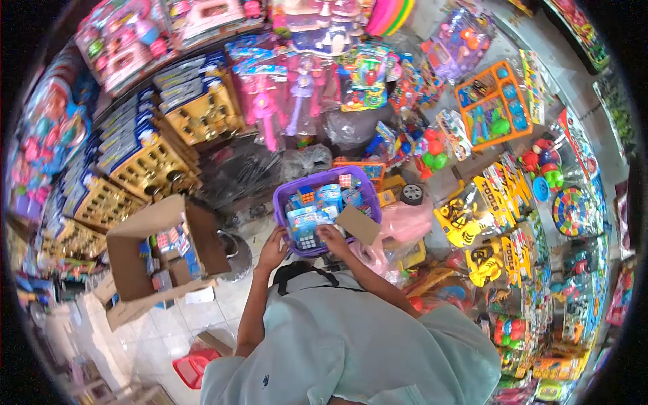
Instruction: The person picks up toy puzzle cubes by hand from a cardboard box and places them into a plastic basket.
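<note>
A purple plastic basket (279,197) stands in front of me, filled with small blue boxes and puzzle cubes. My left hand (273,248) is at its near left rim, the fingers bent against the edge. Over the near right part of the basket is my right hand (331,237), with its fingers closed at the edge of a boxed puzzle cube (307,241). Farther back in the basket lies an orange-faced puzzle cube (307,195). A brown cardboard flap (358,225) sticks up beside my right hand and covers part of the basket.
An open cardboard box (128,270) with more puzzle cubes stands on the tiled floor to the left. Carded golden toy sets (145,162) are stacked behind it. Bagged toys, including yellow tool sets (459,219), crowd the right. A red plastic container (191,368) lies at lower left.
</note>
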The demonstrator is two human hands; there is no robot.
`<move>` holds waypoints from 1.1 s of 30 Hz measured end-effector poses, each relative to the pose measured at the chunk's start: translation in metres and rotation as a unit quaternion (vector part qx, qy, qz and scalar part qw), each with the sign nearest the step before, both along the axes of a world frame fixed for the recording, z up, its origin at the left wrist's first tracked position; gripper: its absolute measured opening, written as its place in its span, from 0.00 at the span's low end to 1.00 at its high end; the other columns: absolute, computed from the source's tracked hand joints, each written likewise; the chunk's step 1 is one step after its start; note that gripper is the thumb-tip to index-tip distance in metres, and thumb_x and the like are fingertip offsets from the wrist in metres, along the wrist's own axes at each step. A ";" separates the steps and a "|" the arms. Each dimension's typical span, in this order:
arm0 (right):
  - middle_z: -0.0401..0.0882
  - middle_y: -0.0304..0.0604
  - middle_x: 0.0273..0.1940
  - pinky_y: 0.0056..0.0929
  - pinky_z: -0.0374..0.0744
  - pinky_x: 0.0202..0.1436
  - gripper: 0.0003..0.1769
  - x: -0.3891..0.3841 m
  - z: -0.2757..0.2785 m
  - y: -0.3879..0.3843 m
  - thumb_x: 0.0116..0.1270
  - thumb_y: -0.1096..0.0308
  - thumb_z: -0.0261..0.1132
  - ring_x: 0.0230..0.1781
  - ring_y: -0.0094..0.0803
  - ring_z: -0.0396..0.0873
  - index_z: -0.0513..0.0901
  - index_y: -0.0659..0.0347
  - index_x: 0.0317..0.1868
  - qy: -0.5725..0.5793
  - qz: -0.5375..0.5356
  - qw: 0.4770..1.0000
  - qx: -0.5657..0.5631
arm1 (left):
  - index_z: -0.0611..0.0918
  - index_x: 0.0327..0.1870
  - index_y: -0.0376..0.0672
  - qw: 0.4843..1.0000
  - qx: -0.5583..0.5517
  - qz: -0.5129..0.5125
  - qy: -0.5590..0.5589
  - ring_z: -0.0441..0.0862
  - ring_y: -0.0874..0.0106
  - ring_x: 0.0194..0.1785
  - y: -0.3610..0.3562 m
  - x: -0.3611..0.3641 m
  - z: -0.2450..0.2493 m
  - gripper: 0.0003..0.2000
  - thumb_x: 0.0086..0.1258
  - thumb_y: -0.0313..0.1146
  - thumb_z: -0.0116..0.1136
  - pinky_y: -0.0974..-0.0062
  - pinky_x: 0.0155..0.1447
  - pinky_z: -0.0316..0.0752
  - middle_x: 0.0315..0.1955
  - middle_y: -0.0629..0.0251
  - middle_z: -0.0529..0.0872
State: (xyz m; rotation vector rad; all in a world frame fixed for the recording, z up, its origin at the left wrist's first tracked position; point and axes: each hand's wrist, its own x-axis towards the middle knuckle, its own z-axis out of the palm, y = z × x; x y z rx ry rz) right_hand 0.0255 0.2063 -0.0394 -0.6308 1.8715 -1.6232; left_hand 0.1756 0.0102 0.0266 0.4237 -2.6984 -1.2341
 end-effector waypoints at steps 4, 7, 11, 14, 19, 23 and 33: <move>0.80 0.42 0.49 0.31 0.74 0.57 0.13 0.023 0.027 0.003 0.68 0.64 0.64 0.55 0.31 0.76 0.79 0.61 0.49 0.096 0.073 0.991 0.055 | 0.71 0.57 0.39 0.994 0.040 0.094 -0.036 0.69 0.48 0.64 0.026 0.064 -0.024 0.19 0.68 0.36 0.56 0.58 0.63 0.68 0.58 0.49 0.74; 0.77 0.49 0.54 0.48 0.62 0.67 0.16 0.054 0.027 0.003 0.62 0.65 0.68 0.62 0.54 0.68 0.79 0.59 0.50 0.356 0.072 0.931 0.023 | 0.72 0.56 0.39 0.985 0.053 0.153 -0.066 0.75 0.48 0.58 0.055 0.140 -0.086 0.19 0.69 0.38 0.56 0.58 0.58 0.71 0.52 0.47 0.78; 0.62 0.53 0.68 0.56 0.54 0.71 0.31 0.094 0.044 0.023 0.63 0.56 0.66 0.72 0.59 0.52 0.70 0.60 0.62 0.459 0.143 0.867 0.131 | 0.83 0.46 0.40 0.921 0.131 0.179 -0.320 0.81 0.55 0.52 0.120 0.251 -0.137 0.16 0.66 0.43 0.59 0.63 0.56 0.75 0.44 0.50 0.85; 0.50 0.53 0.74 0.57 0.53 0.72 0.36 0.109 0.045 0.040 0.62 0.52 0.65 0.74 0.59 0.46 0.67 0.64 0.65 0.434 0.167 0.876 0.131 | 0.84 0.44 0.41 0.900 0.247 0.189 -0.304 0.82 0.60 0.50 0.177 0.344 -0.100 0.15 0.67 0.43 0.57 0.66 0.54 0.75 0.44 0.54 0.86; 0.57 0.58 0.71 0.54 0.61 0.69 0.32 0.117 -0.013 0.083 0.60 0.57 0.66 0.69 0.62 0.56 0.70 0.64 0.62 0.407 0.165 0.883 0.164 | 0.84 0.44 0.40 0.814 0.311 0.315 -0.376 0.83 0.61 0.49 0.241 0.457 -0.084 0.16 0.67 0.43 0.57 0.66 0.53 0.75 0.43 0.54 0.86; 0.77 0.58 0.52 0.44 0.70 0.62 0.23 0.121 -0.119 0.163 0.65 0.53 0.59 0.58 0.52 0.72 0.79 0.62 0.52 0.196 0.361 0.847 0.337 | 0.83 0.44 0.39 0.748 0.346 0.421 -0.379 0.83 0.61 0.48 0.266 0.498 -0.077 0.16 0.67 0.44 0.57 0.67 0.53 0.75 0.43 0.54 0.86; 0.81 0.57 0.47 0.42 0.74 0.54 0.20 0.144 -0.133 0.228 0.64 0.55 0.56 0.50 0.49 0.78 0.83 0.61 0.47 -0.048 0.403 0.727 0.554 | 0.83 0.45 0.37 0.694 0.393 0.548 -0.253 0.83 0.63 0.47 0.262 0.534 -0.096 0.17 0.67 0.44 0.58 0.68 0.51 0.76 0.41 0.54 0.86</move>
